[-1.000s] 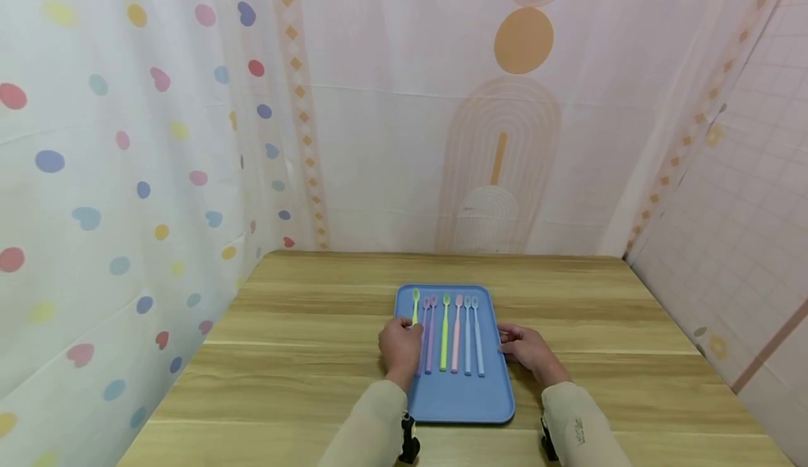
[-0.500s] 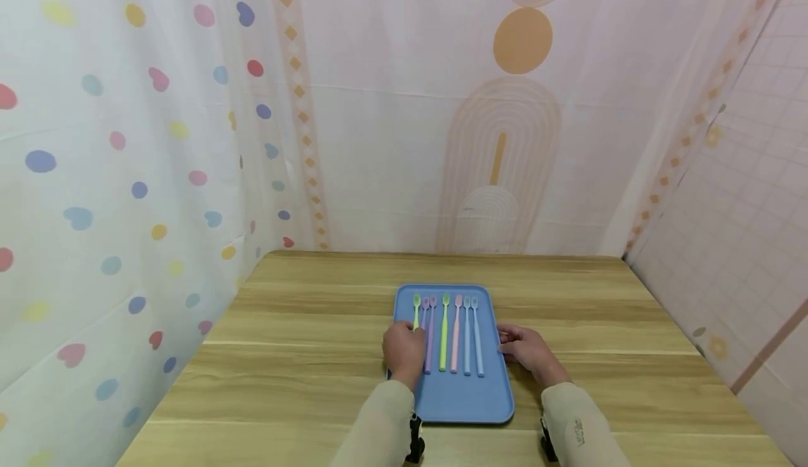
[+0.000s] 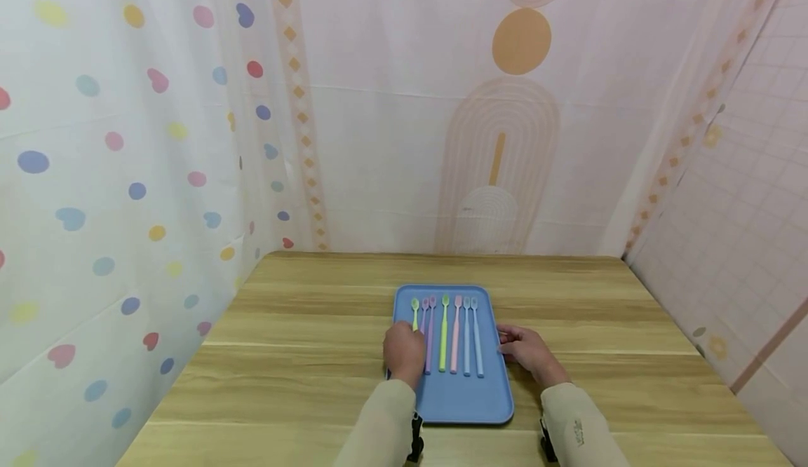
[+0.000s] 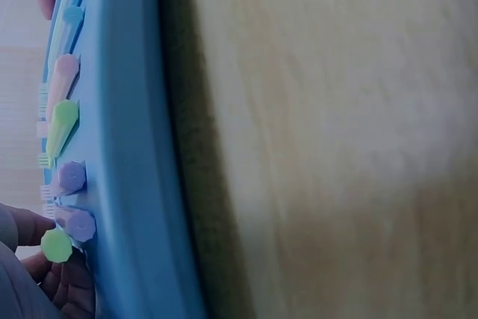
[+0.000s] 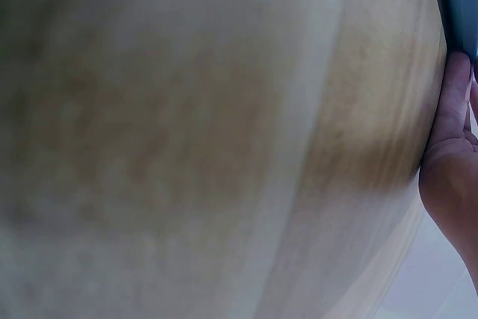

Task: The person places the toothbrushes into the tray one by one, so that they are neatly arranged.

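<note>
Several toothbrushes lie side by side on a blue tray, heads toward the far end. At the tray's left side my left hand pinches a yellow-green toothbrush; its handle end sticks out between thumb and fingers in the left wrist view. Two purple toothbrushes lie just right of this hand, one partly hidden by it. Farther right come another green one, a pink one and two light blue ones. My right hand touches the tray's right edge with extended fingers.
Under the tray is a wood-grain table. Behind it hangs a pale curtain with printed arches, and a dotted curtain hangs at the left. Both forearms wear light sleeves with dark wrist straps.
My left hand has moved slightly right and settled, and the yellow-green toothbrush in it has shifted a little toward me, its head nearer level with the others. My right hand has stayed put.
</note>
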{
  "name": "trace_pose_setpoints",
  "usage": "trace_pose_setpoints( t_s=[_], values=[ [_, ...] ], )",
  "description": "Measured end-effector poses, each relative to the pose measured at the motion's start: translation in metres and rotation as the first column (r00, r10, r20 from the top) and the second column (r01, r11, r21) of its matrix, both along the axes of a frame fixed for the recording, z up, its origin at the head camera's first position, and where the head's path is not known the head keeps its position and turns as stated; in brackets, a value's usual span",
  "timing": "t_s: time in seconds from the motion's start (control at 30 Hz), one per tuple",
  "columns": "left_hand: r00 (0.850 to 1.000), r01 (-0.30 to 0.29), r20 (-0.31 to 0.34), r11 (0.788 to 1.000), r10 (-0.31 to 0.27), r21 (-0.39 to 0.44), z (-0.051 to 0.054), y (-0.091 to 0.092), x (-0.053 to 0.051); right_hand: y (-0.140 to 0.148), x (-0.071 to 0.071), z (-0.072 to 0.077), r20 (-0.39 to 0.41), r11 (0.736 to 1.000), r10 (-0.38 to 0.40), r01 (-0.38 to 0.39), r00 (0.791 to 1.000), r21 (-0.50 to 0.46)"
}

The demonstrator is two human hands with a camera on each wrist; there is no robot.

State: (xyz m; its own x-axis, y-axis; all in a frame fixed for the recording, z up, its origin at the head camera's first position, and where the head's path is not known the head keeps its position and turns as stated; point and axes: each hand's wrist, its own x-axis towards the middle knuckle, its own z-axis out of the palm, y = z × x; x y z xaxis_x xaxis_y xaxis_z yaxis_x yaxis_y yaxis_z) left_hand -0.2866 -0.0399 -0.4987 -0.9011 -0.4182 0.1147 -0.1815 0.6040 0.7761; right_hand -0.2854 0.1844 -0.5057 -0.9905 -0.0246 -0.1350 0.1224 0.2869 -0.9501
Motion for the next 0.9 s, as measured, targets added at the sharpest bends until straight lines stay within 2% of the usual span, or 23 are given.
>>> trace_pose_setpoints(
  t_s=[0.3, 0.5, 0.63, 0.73, 0.83, 0.9],
  values=[
    [1.0, 0.023, 0.022, 0.99, -0.02, -0.139, 0.002, -0.003, -0.005, -0.001, -0.002, 0.0, -0.003, 1.0, 0.007, -0.007, 1.0, 0.001],
    [1.0, 0.024, 0.024, 0.99, -0.021, -0.141, 0.005, -0.007, -0.004, -0.002, -0.002, -0.001, -0.006, 1.0, 0.022, -0.022, 1.0, -0.008],
    [0.999, 0.046, -0.016, 0.994, -0.048, -0.1, 0.007, -0.01, -0.004, 0.0, -0.004, 0.0, -0.012, 1.0, 0.02, -0.02, 1.0, -0.005],
    [0.994, 0.078, -0.068, 0.994, -0.083, -0.07, 0.009, -0.018, -0.006, 0.003, -0.004, 0.001, -0.011, 1.0, 0.03, -0.03, 0.999, 0.003],
    [0.985, 0.113, -0.12, 0.991, -0.122, -0.078, 0.01, -0.036, -0.011, 0.009, -0.005, 0.004, -0.022, 0.995, 0.093, -0.092, 0.995, 0.031],
    [0.977, 0.149, -0.136, 0.983, -0.163, -0.111, 0.011, -0.054, -0.017, 0.017, -0.006, 0.009, -0.045, 0.986, 0.138, -0.132, 0.989, 0.104]
  ],
)
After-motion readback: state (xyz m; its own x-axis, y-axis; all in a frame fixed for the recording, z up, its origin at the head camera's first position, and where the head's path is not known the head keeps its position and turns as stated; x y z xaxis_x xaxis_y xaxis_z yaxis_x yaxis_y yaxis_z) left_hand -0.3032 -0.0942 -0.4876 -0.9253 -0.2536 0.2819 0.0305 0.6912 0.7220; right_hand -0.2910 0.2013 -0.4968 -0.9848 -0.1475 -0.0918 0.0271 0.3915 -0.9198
